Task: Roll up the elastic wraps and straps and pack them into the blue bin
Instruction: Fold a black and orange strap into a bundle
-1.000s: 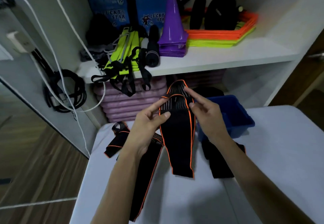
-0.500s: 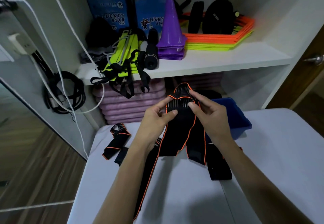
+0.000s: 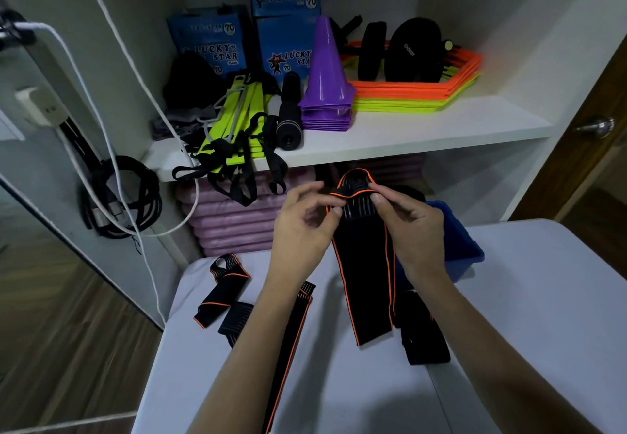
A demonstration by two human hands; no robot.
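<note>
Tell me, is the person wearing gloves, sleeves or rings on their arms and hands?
No. The left hand and the right hand are bare, with no gloves, and I see no rings or watch. Both forearms are bare too: no sleeve shows anywhere up to the bottom edge of the picture.

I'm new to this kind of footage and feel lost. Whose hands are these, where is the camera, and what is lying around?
No machine here: a person's two bare hands, filmed by a camera worn on the head, looking down. The left hand and right hand pinch the top end of a black wrap with orange edging; its tail hangs to the white table. More wraps lie on the table. The blue bin sits behind the right hand.
</note>
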